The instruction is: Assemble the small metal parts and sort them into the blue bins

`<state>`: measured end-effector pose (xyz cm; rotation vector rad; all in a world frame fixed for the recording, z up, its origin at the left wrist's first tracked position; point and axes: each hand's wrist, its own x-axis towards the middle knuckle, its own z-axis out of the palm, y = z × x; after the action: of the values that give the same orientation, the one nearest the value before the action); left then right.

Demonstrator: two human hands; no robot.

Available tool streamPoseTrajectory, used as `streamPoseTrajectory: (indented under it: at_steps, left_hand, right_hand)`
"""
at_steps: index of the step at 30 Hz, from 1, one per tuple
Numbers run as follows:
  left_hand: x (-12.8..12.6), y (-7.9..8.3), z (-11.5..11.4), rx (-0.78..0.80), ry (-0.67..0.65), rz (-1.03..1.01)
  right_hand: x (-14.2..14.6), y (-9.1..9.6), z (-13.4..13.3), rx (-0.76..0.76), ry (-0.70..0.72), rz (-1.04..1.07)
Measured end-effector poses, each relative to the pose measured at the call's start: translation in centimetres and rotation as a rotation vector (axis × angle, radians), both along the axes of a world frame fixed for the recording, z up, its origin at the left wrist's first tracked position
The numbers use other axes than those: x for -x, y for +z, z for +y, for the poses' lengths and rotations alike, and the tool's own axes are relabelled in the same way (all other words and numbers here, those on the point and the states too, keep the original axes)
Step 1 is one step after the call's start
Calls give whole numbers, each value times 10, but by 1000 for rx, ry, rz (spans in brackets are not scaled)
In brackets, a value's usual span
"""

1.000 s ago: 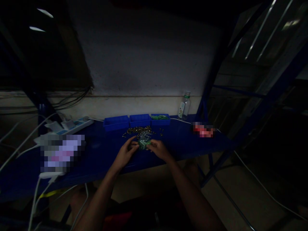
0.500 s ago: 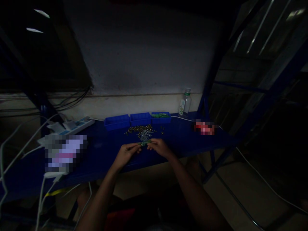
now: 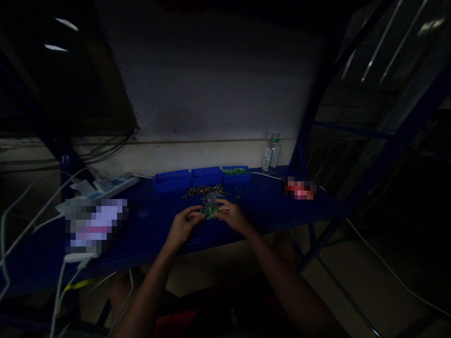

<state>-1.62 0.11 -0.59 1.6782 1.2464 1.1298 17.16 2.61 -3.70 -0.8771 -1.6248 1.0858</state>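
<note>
So your left hand (image 3: 182,226) and right hand (image 3: 234,217) pinch that small green piece (image 3: 210,212) between them; beyond, the rightmost blue rectangular bin (image 3: 237,179) holds slim green pieces (image 3: 233,171).

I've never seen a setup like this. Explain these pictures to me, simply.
There is no machine here, only a person's bare hands. Every picture comes from one camera worn on the head, looking forward and down.

The left hand and right hand hold a small green piece between them; its details are too dim to make out.

Just beyond, on the blue table, lie brass-coloured parts and silvery parts. Behind them stand three blue trays, the right one holding green pieces. A clear bottle stands to the right, a power strip lies to the left, and two items are pixelated.
</note>
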Motion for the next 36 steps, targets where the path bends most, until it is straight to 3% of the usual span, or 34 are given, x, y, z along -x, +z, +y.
streamPoseTrajectory:
  at_steps: [3, 7, 9, 11, 14, 17, 22, 24, 28, 31, 36]
  left_hand:
    - [2, -2, 2, -24, 21, 12]
    - [1, -4, 2, -35, -20, 132]
    - [0, -4, 1, -44, -54, 192]
    - [0, -3, 0, -56, -58, 221]
    - [-1, 0, -1, -60, -45, 240]
    - [-1, 1, -2, -65, -57, 254]
    - [-2, -4, -2, -74, -66, 237]
    - [-3, -4, -2, -74, -55, 227]
    - [-6, -2, -3, -54, -55, 225]
    - [-6, 0, -5, -43, -44, 240]
    - [-4, -3, -2, -80, -52, 271]
  right_hand:
    - [-12, 21, 22, -127, -117, -107]
    - [-49, 74, 78, -381, -570, -386]
    - [-67, 93, 108, -375, -713, -617]
    - [-78, 99, 129, -223, -670, -943]
    - [-83, 91, 145, -130, -569, -1058]
    - [-82, 82, 142, -145, -519, -1079]
    - [-87, 66, 106, -295, -488, -1044]
    - [-91, 52, 82, -293, -377, -1015]
    - [-91, 20, 45, -294, -308, -1014]
    - [-85, 7, 39, -291, -325, -1025]
    - [-75, 5, 44, -296, -380, -999]
